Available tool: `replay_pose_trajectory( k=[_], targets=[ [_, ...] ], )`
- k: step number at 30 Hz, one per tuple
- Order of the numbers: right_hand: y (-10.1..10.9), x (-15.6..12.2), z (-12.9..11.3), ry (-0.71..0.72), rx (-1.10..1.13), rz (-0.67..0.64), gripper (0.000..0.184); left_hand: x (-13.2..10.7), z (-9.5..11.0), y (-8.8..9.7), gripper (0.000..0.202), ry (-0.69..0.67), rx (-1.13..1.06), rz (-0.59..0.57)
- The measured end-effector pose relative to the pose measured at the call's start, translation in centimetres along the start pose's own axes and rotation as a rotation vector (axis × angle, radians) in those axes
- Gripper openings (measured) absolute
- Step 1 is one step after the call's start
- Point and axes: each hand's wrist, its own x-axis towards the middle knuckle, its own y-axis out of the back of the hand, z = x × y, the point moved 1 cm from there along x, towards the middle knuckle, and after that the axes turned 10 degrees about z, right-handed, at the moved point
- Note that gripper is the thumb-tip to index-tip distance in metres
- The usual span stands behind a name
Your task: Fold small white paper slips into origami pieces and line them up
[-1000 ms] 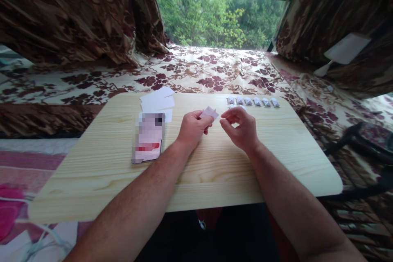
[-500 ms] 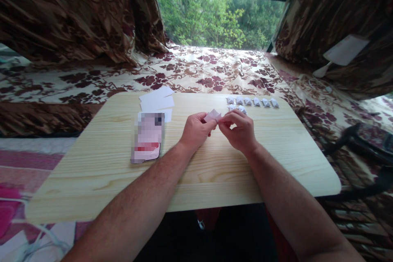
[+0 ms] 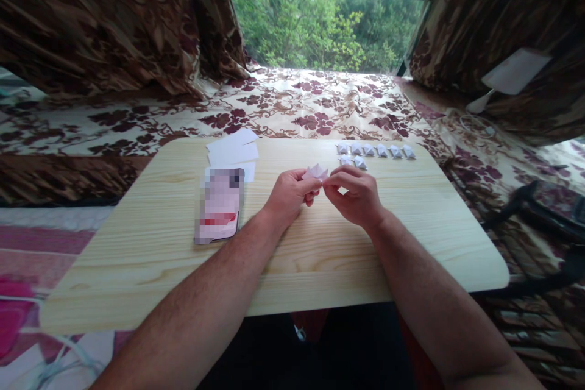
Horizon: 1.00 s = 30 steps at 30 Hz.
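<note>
Between my two hands, above the middle of the table, is a small piece of folded white paper (image 3: pixel 316 172) with pointed upper edges. My left hand (image 3: pixel 292 192) pinches it from the left between thumb and fingers. At its right corner, the closed fingertips of my right hand (image 3: pixel 354 192) grip the edge. Just beyond my right hand stand several small white folded paper shapes (image 3: pixel 369 150), set out in a long row with a shorter row in front. Flat white paper sheets (image 3: pixel 233 149) lie overlapped at the back left of the table.
A phone (image 3: pixel 220 204), partly blurred out, lies on the wooden table (image 3: pixel 146 244) left of my forearms. Behind the table is a ledge with flowered cloth (image 3: pixel 315 100). A white lamp (image 3: pixel 516 72) stands at the right, by a dark chair (image 3: pixel 543 219).
The folded paper has tilted slightly and shows more of its pointed edges. My right hand's fingers have curled in a little, uncovering the front row of folded shapes.
</note>
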Motion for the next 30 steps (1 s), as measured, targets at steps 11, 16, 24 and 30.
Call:
replay_pose_trajectory(
  k=[11, 16, 24, 30],
  targets=[
    [-0.3, 0.0, 0.2, -0.028, 0.043, 0.032, 0.012, 0.3, -0.3, 0.2, 0.025, -0.029, 0.007, 0.000],
    [-0.7, 0.0, 0.3, -0.418, 0.203, 0.135, 0.016, 0.5, -0.5, 0.2, 0.023, -0.066, 0.028, 0.061],
    [-1.2, 0.3, 1.3, -0.938, 0.524, -0.044, 0.027, 0.5, -0.8, 0.3, 0.023, -0.132, 0.136, 0.063],
    [-1.3, 0.2, 0.9, -0.930, 0.561, -0.070, 0.020, 0.3, -0.7, 0.2, 0.026, -0.173, 0.192, 0.061]
  ],
)
